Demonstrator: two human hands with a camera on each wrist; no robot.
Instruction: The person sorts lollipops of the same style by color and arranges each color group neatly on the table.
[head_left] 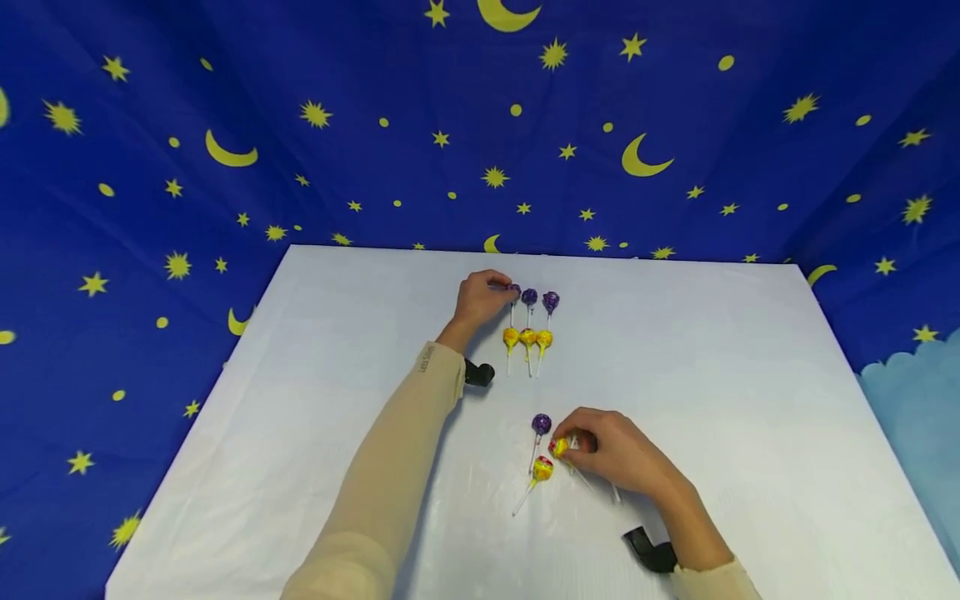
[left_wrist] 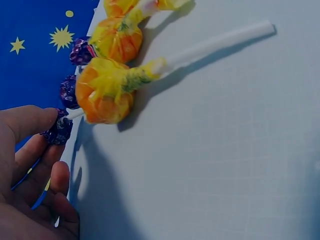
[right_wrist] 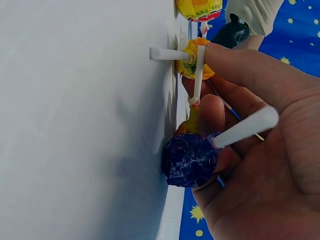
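At the far side of the table, my left hand [head_left: 480, 300] pinches the purple head of a lollipop [left_wrist: 59, 128] between thumb and fingers. Its stick points back toward a yellow lollipop [left_wrist: 106, 92] lying in line with it. Nearer to me, the thumb and fingers of my right hand [head_left: 622, 454] pinch a yellow-wrapped lollipop [head_left: 558, 447] by its head. In the right wrist view a purple lollipop [right_wrist: 190, 160] sits under the same palm, and part of another yellow one [right_wrist: 189, 125] shows behind it, mostly hidden.
Two more purple lollipops [head_left: 529, 297] and two more yellow ones [head_left: 544, 339] complete the two far rows. Left of my right hand lie a purple lollipop [head_left: 542, 424] and a yellow one [head_left: 543, 469]. All lie on a white table [head_left: 360, 333], with a blue star-patterned cloth [head_left: 405, 92] behind.
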